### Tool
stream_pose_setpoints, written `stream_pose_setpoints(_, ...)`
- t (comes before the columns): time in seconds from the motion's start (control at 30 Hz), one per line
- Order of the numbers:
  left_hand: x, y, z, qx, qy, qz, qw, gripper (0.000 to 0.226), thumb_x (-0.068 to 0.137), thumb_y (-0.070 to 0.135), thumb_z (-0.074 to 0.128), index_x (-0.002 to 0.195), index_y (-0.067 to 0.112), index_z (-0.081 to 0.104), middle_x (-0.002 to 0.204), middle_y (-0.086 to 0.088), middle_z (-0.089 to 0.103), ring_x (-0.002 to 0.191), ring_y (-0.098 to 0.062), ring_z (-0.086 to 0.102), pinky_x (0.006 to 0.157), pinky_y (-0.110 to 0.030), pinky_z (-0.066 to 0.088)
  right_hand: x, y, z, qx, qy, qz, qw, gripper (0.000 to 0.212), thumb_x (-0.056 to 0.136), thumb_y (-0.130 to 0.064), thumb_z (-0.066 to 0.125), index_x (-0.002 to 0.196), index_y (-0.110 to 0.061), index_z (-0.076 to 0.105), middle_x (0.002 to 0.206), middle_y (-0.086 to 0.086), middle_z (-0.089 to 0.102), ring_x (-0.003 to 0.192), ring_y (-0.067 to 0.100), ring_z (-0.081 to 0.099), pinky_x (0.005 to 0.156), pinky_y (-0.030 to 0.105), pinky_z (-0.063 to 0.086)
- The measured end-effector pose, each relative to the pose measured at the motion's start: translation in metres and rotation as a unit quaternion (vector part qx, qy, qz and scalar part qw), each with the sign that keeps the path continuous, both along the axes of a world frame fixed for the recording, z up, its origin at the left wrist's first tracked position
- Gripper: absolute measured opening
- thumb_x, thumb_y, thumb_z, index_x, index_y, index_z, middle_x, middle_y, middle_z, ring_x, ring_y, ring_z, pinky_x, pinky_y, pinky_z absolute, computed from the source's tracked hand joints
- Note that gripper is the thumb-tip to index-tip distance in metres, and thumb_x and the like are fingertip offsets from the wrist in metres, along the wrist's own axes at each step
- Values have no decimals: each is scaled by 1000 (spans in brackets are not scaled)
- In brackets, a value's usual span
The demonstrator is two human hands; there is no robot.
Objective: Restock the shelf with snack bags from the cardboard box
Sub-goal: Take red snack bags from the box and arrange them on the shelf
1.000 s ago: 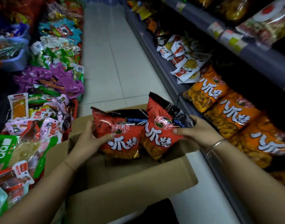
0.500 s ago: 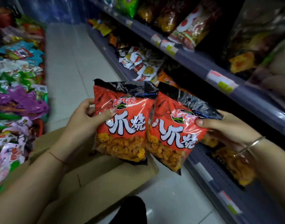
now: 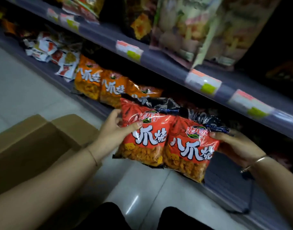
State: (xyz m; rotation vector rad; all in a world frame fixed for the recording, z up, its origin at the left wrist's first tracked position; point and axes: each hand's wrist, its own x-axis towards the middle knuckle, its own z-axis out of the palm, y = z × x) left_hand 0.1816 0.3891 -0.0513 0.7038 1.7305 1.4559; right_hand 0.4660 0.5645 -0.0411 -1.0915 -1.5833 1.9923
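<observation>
two red snack bags (image 3: 167, 138), three orange bags (image 3: 112, 87)

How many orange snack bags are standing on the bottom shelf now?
3 visible: the left orange bag, the middle orange bag, and the right orange bag, partly behind the held red bags. More may be hidden behind them.

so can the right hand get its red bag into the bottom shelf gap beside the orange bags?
Probably yes. The right hand holds its red bag just in front of the bottom shelf, and the dark space right of the orange bags looks open, though too dim to be sure.
</observation>
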Motion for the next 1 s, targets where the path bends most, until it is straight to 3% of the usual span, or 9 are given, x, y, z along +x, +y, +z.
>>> stream_pose_setpoints(0.1,22,34,-5,-3,22,-51,998,62,70,33,81,122,26,47,110,7,67,96,-9,67,78,-27,57,37,4,-11,-1,1,-70,998,28,83,-11,56,108,1,65,100,13,75,89,22,71,80,32,58)
stream_pose_setpoints(0.23,57,75,-14,4,27,-110,994,57,71,30,81,118,25,49,110,3,69,97,-14,69,86,-37,58,84,9,-20,18,-15,-175,984,69,46,-40,86,98,0,67,91,14,76,83,23,72,76,32,59)
stream_pose_setpoints(0.27,67,84,-16,5,25,-125,992,58,71,28,81,119,24,49,111,1,69,98,-15,69,86,-39,58,94,11,-21,23,-21,-205,978,64,49,-39,85,98,-1,66,88,12,76,80,23,72,72,31,60)
stream_pose_setpoints(0.37,98,113,-20,10,21,-147,989,64,71,25,82,125,18,48,116,-5,68,103,-19,68,90,-41,56,121,14,-24,27,-11,-280,960,10,82,-16,64,90,-11,64,69,0,76,63,12,72,53,25,58)
stream_pose_setpoints(0.47,123,142,-23,13,38,-156,987,78,66,31,84,131,13,45,120,-9,66,109,-23,65,97,-43,52,145,21,-30,38,-17,-338,940,8,86,-8,57,87,-15,62,61,-7,74,57,4,69,48,20,55)
stream_pose_setpoints(0.67,150,173,-40,-2,105,-175,979,90,56,55,78,132,16,49,130,-5,62,118,-23,59,102,-45,47,176,39,-43,60,0,-358,932,18,81,-10,65,95,-21,65,78,-10,77,78,8,70,65,22,58)
stream_pose_setpoints(0.83,147,170,-58,-35,156,-171,972,89,65,54,77,138,15,45,139,-7,55,127,-24,52,106,-45,44,176,41,-46,67,18,-357,931,59,48,-32,82,104,-20,67,101,0,75,100,21,69,80,33,57)
stream_pose_setpoints(0.9,146,168,-61,-38,161,-158,973,97,58,62,75,138,16,44,138,-7,56,127,-24,53,105,-45,45,176,40,-44,89,-3,-352,932,51,55,-32,81,103,-22,68,103,-1,74,102,20,67,82,32,55)
stream_pose_setpoints(1.0,150,168,-58,-34,168,-147,974,79,70,45,78,135,11,48,132,-6,60,120,-23,56,104,-42,46,180,41,-46,132,-24,-355,925,36,82,-9,64,118,-12,60,105,-3,67,86,-1,68,73,19,55)
